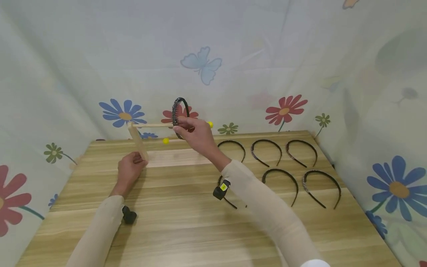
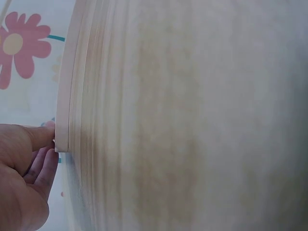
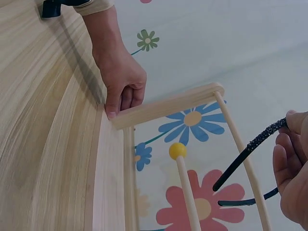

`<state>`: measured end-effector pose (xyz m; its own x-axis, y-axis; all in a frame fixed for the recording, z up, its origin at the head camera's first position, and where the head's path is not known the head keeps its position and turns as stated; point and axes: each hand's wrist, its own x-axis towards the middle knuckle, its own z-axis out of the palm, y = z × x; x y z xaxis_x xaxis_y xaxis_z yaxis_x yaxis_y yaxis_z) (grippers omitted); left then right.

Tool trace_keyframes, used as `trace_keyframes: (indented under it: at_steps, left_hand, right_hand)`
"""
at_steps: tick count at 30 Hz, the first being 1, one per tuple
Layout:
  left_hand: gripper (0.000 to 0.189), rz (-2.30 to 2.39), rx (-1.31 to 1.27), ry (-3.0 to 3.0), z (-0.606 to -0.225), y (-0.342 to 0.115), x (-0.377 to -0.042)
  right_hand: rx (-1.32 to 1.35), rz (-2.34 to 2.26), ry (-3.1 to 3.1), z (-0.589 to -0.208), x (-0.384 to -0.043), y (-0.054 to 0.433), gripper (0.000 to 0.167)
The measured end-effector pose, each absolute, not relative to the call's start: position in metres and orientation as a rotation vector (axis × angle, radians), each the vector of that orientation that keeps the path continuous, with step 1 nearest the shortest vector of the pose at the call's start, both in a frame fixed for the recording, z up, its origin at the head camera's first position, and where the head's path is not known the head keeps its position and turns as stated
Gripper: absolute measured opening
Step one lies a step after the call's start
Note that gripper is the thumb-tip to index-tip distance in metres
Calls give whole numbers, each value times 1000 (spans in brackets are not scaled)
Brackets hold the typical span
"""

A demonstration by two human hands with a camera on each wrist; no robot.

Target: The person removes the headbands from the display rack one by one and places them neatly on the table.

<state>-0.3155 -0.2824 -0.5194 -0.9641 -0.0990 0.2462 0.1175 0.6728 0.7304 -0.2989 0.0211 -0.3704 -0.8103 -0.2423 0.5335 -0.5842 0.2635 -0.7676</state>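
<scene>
My right hand (image 1: 199, 136) pinches a black toothed headband (image 1: 175, 111) with a glittery outer side, held up at the upper rod (image 1: 155, 125) of a wooden rack. In the right wrist view the headband (image 3: 258, 143) has its two tips pointing left, and both arms cross the rod; whether the rod lies between them I cannot tell. My left hand (image 1: 131, 171) grips the rack's end at the foot of its upright (image 1: 137, 142). The left wrist view has thumb and fingers on the end of the base board (image 2: 62, 130). A lower rod (image 3: 187, 192) ends in a yellow ball (image 3: 177, 151).
Several more headbands lie in two rows on the right of the wooden table (image 1: 173, 222), among them a back-right one (image 1: 315, 148) and a front-right one (image 1: 338, 185). My right forearm partly covers some. A floral curtain (image 1: 240, 92) hangs behind the table.
</scene>
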Motion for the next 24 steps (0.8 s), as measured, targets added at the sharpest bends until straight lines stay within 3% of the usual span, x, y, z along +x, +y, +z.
trace_keyframes:
  at_steps: [24]
  left_hand:
    - [40,-1208,-27,-2607,-520,-284,-316]
  right_hand:
    - [638,1536,-2227,-373,-296,68,31]
